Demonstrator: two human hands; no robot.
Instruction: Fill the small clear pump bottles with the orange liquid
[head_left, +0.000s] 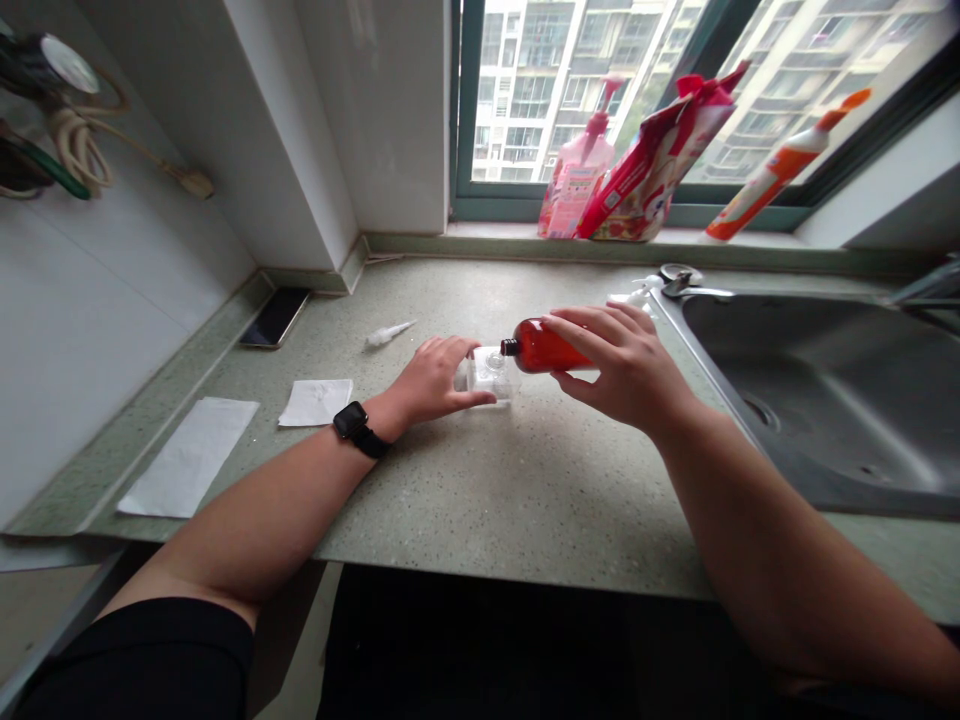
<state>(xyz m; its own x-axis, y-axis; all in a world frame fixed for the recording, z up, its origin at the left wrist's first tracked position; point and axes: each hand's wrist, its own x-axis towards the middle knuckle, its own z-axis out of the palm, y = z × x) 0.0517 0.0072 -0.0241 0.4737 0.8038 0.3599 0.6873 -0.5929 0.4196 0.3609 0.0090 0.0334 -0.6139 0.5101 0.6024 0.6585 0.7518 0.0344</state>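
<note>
A red translucent bottle (551,345) lies almost level in the air, my right hand (619,365) wrapped round its base end. Its uncapped dark neck points left, over the opening of a small clear square container (491,375). My left hand (431,380) grips that container from the left, thumb in front and fingers behind, on the countertop. Whether liquid is flowing from the neck I cannot tell. Just behind my right hand, partly hidden, is a white pump top (637,293). A small whitish pointed piece (388,334) lies behind my left hand.
White folded papers (191,455) and a smaller sheet (315,402) lie left, near a phone (276,318). A steel sink (825,400) with a faucet is right. A pink pump bottle (577,180), a red bag (660,160) and an orange-white bottle (772,180) stand on the sill.
</note>
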